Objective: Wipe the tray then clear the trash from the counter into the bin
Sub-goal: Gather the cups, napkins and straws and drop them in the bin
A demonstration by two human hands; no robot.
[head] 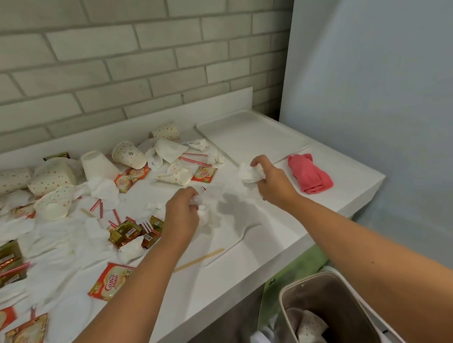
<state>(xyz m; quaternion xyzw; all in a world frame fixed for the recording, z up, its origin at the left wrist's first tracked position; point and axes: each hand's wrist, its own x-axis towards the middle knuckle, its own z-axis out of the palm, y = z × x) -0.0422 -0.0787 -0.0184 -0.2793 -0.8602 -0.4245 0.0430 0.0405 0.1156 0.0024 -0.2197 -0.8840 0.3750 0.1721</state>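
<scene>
**A:** Hands, status?

**B:** Left hand (pixel 181 214) is low over the counter (pixel 252 252), fingers curled round a crumpled tissue (pixel 199 200). Right hand (pixel 271 181), at its 2 o'clock, pinches a second tissue (pixel 248 173) between thumb and fingers.

**A:** Tray?

**B:** The white tray (pixel 249 135) lies flat at 12 o'clock from the right hand, by the brick wall. A folded pink cloth (pixel 310 173) lies at that hand's 3 o'clock, just beside the tray's near edge.

**A:** Trash?

**B:** Spotted paper cups (pixel 127 154), creamer sachets (pixel 111 282), striped straws (pixel 193 160) and loose tissues spread from 9 to 11 o'clock of the left hand. A wooden stirrer (pixel 199 259) lies at its 6 o'clock.

**A:** Bin?

**B:** The bin (pixel 342 305) stands open below the counter edge, at 5 o'clock from the right hand, with a spotted cup inside.
</scene>
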